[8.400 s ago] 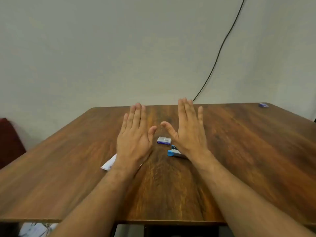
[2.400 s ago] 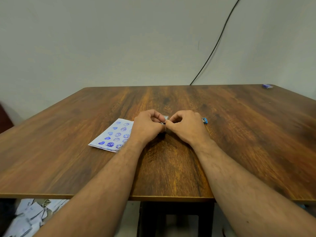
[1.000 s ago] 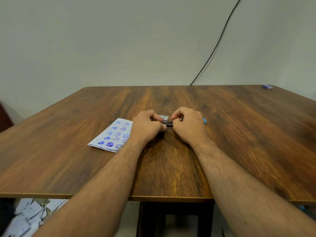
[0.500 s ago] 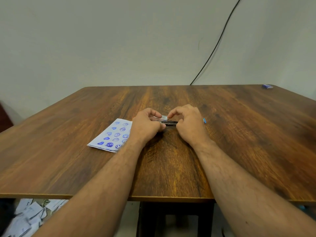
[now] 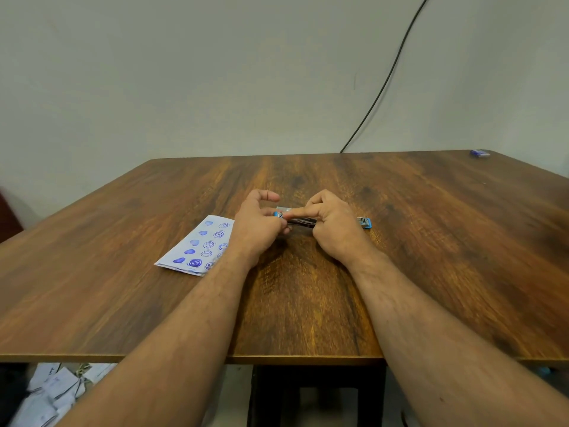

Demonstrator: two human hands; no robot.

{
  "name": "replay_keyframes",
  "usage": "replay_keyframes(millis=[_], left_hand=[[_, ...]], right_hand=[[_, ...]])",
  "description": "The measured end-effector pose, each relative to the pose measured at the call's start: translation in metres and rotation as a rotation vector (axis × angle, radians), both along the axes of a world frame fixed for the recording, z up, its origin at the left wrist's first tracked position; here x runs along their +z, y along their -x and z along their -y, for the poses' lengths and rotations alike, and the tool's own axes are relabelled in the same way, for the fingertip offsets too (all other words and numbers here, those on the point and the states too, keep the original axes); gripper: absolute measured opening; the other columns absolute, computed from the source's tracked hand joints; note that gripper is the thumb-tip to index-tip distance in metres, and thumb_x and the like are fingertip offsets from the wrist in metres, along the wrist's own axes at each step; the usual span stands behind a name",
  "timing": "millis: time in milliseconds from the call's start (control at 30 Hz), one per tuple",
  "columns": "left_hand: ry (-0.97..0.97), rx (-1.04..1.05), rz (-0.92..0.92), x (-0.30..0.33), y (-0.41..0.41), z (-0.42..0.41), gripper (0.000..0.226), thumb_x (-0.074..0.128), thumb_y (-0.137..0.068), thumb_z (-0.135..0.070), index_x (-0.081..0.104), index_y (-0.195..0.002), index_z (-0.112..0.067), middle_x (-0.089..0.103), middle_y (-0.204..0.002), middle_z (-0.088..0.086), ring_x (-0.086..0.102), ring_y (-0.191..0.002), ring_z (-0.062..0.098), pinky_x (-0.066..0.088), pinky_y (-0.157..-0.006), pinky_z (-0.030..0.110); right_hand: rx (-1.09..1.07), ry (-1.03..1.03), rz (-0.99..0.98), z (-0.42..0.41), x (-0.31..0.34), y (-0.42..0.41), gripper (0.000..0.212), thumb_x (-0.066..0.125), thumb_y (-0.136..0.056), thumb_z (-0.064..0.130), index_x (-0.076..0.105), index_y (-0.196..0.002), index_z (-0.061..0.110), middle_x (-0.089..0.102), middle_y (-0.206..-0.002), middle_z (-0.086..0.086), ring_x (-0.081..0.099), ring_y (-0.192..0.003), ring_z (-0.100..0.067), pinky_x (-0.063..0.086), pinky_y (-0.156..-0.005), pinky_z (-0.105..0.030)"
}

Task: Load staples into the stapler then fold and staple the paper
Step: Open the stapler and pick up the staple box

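A small blue stapler (image 5: 303,222) lies across the wooden table (image 5: 431,241) between my two hands, its metal rail showing and its blue tail end (image 5: 365,223) sticking out past my right hand. My left hand (image 5: 257,224) grips its left end, upper fingers curled loosely above. My right hand (image 5: 334,224) is closed over the right part, index finger stretched left along the rail. A small staple box (image 5: 284,208) peeks out just behind the fingers. White paper (image 5: 197,245) with blue stamped hearts and circles lies left of my left wrist.
A small blue object (image 5: 479,153) sits at the table's far right corner. A black cable (image 5: 385,84) runs down the wall behind. Loose papers (image 5: 46,392) lie on the floor under the table's front left edge.
My hands have drawn slightly apart, baring the stapler's metal rail. My right index finger has stretched left over it, and my left hand's upper fingers have lifted. The paper has not moved.
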State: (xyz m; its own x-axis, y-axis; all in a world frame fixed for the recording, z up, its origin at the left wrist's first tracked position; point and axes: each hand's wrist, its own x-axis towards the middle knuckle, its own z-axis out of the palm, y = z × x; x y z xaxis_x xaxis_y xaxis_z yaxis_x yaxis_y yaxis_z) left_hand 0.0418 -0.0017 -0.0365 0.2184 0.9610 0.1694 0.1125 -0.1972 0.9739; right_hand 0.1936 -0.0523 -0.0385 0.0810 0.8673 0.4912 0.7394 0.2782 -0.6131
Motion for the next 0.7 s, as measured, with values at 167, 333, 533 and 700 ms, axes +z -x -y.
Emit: replay_keyframes(millis=[167,333,533,700], left_hand=[[-0.011,-0.007,0.042,-0.0010,-0.0011,0.0005,0.046,0.054,-0.082,0.018,0.054,-0.112,-0.016,0.072,-0.100,0.017,0.069,-0.076,0.024,0.059,-0.085,0.044],[-0.011,0.002,0.067,-0.0039,-0.0007,-0.0036,0.040,0.053,-0.088,0.013,0.053,-0.107,-0.022,0.071,-0.104,0.019,0.072,-0.074,0.020,0.060,-0.083,0.041],[-0.059,0.000,0.103,-0.0036,-0.0010,-0.0012,0.030,0.050,-0.096,0.007,0.050,-0.114,-0.018,0.071,-0.095,0.018,0.068,-0.064,0.014,0.060,-0.073,0.033],[-0.082,0.001,0.121,-0.0041,-0.0019,-0.0003,0.028,0.049,-0.098,0.006,0.051,-0.111,-0.018,0.071,-0.087,0.014,0.067,-0.064,0.013,0.058,-0.069,0.028]], right_hand=[[-0.054,-0.022,0.014,-0.0001,-0.0003,0.0010,0.047,0.059,-0.085,-0.008,0.080,-0.103,0.030,0.054,-0.096,0.003,0.048,-0.094,-0.012,0.040,-0.079,-0.020],[-0.066,-0.022,-0.006,0.0016,0.0020,0.0019,0.053,0.054,-0.085,-0.013,0.080,-0.100,0.031,0.052,-0.099,0.004,0.046,-0.090,-0.007,0.039,-0.080,-0.016],[-0.007,-0.027,-0.033,0.0044,0.0032,0.0029,0.058,0.050,-0.086,-0.013,0.078,-0.110,0.032,0.050,-0.101,0.001,0.045,-0.087,0.002,0.035,-0.076,-0.002],[-0.033,-0.027,-0.033,0.0019,0.0021,0.0030,0.053,0.050,-0.085,-0.012,0.078,-0.105,0.028,0.051,-0.099,0.000,0.046,-0.087,-0.001,0.034,-0.077,-0.009]])
